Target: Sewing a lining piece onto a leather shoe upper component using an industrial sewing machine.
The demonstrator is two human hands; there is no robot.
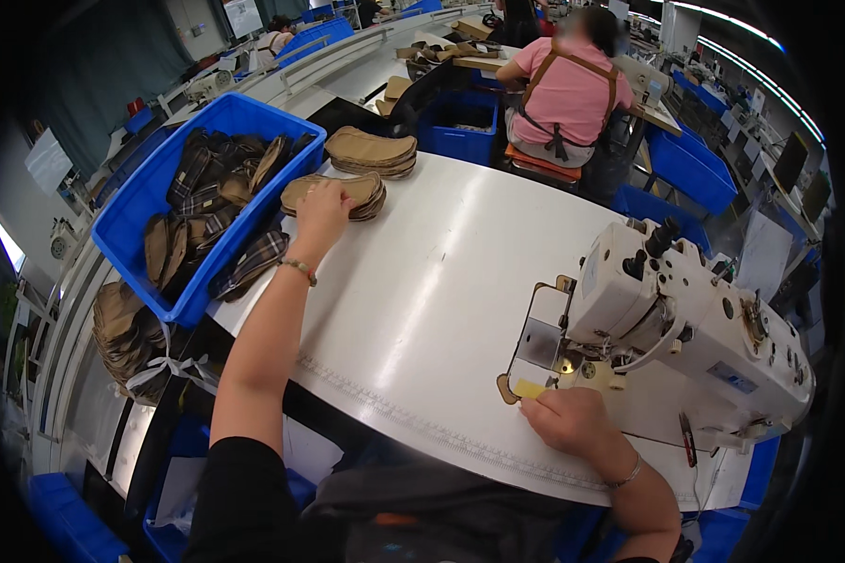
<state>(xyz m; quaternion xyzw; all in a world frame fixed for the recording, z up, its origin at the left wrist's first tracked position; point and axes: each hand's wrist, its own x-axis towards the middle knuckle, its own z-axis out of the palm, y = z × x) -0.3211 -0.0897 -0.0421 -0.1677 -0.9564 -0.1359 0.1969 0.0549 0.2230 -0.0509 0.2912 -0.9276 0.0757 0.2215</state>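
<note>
Right hand (573, 420) at the near edge of the white counter (441, 281), just in front of the sewing machine (685, 319), grip pinched on a small yellow piece (528, 388). Left hand (322, 208) well away from the sewing machine, across the counter, fingers spread flat on a stack of tan pieces (336, 192). Beside that, blue bin (141, 202) of plaid pieces. Beyond, second tan stack (371, 152); farther still, seated person in pink (563, 89).
</note>
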